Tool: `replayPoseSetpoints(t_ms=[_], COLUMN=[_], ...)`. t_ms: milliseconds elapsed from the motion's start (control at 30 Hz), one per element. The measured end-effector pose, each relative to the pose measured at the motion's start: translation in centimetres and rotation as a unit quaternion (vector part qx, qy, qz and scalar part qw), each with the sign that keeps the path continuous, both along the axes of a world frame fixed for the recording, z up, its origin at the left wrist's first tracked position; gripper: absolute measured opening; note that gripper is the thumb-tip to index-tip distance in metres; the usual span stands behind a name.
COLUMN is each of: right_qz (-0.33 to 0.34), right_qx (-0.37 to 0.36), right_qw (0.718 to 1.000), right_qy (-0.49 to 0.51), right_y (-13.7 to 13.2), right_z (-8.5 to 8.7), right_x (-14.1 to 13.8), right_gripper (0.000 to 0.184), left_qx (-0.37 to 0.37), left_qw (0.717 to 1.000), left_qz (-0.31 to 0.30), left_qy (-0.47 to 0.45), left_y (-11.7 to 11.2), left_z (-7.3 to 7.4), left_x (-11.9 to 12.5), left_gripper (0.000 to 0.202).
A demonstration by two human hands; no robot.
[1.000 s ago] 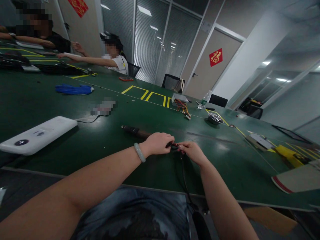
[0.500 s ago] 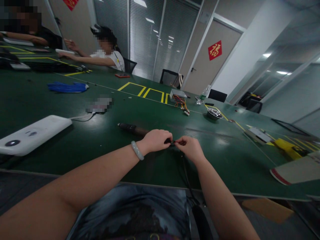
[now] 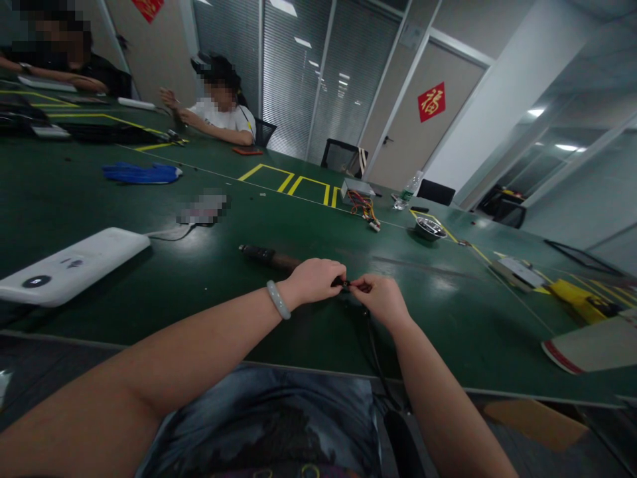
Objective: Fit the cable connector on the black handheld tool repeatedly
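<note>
My left hand [image 3: 313, 281], with a pale bangle on the wrist, is closed round the near end of a long dark tool [image 3: 263, 255] that lies on the green table [image 3: 149, 279]. My right hand [image 3: 381, 299] pinches a small dark part at the tool's tip, right against my left fingers. A black cable [image 3: 373, 348] runs from between my hands down over the table's front edge toward my lap. What exactly the right fingers pinch is too small to make out.
A white flat device [image 3: 70, 265] with a cord lies at the left. Farther back are blue gloves [image 3: 142, 173], a power supply with coloured wires [image 3: 361, 196], a metal bowl [image 3: 428, 230], a water bottle [image 3: 407, 190]. Two people sit at the far left.
My hands have stayed together at the tool's tip with only small finger shifts. The far person in white has drawn the outstretched arm back in.
</note>
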State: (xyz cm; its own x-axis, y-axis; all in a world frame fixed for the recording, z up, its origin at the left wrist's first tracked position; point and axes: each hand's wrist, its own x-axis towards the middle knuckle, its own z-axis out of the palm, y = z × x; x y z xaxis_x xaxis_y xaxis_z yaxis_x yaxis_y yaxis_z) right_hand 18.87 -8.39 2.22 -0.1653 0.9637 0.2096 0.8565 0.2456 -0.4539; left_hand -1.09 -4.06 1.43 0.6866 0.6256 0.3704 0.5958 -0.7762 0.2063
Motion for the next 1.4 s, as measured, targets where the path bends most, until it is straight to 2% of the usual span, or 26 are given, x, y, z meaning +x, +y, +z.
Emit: replayPoseSetpoints(t_ms=[200,433,667,833,933,1067,1167,1233,1333,1400], right_qz=[0.001,0.034,0.066,0.053,0.047,0.024,-0.022,-0.073,-0.168,-0.241], right_qx=[0.025,0.048,0.117,0.048,0.048,0.047,0.038,0.022,-0.018,-0.047], right_qw=[0.999,0.996,0.987,0.989,0.984,0.979,0.978,0.976,0.963,0.945], right_qy=[-0.043,-0.074,-0.083,-0.129,-0.167,-0.198,-0.203,-0.205,-0.211,-0.216], right_y=[-0.2,0.5,1.0,1.3,1.4,1.9,2.6,2.7,1.7,-0.1], right_z=[0.0,-0.6,-1.3,-1.4,-1.4,-1.4,-1.2,-1.0,-0.8,-0.8], right_x=[-0.3,0.1,0.3,0.4,0.4,0.7,2.6,5.1,11.0,15.8], right_gripper=[0.015,0.013,0.012,0.014,0.014,0.016,0.019,0.022,0.027,0.032], left_qx=[0.011,0.021,0.033,0.037,0.036,0.045,0.064,0.067,0.053,0.038], left_qw=[1.0,1.0,0.999,0.999,0.999,0.998,0.997,0.996,0.998,0.999], left_qz=[0.008,0.011,0.006,-0.001,-0.014,-0.033,-0.037,-0.033,-0.017,-0.009], left_qy=[0.009,0.015,0.015,0.019,0.017,0.003,-0.024,-0.041,-0.042,-0.028], left_y=[-0.1,0.0,-0.1,-0.1,0.0,0.1,0.1,0.2,0.7,1.1], left_z=[-0.1,-0.2,-0.1,-0.1,-0.1,0.1,0.4,0.3,-0.2,-0.8], left_x=[0.1,0.2,0.1,0.0,0.0,-0.3,-0.8,-1.2,-1.6,-1.6], left_gripper=[0.013,0.013,0.012,0.014,0.017,0.03,0.038,0.039,0.043,0.048])
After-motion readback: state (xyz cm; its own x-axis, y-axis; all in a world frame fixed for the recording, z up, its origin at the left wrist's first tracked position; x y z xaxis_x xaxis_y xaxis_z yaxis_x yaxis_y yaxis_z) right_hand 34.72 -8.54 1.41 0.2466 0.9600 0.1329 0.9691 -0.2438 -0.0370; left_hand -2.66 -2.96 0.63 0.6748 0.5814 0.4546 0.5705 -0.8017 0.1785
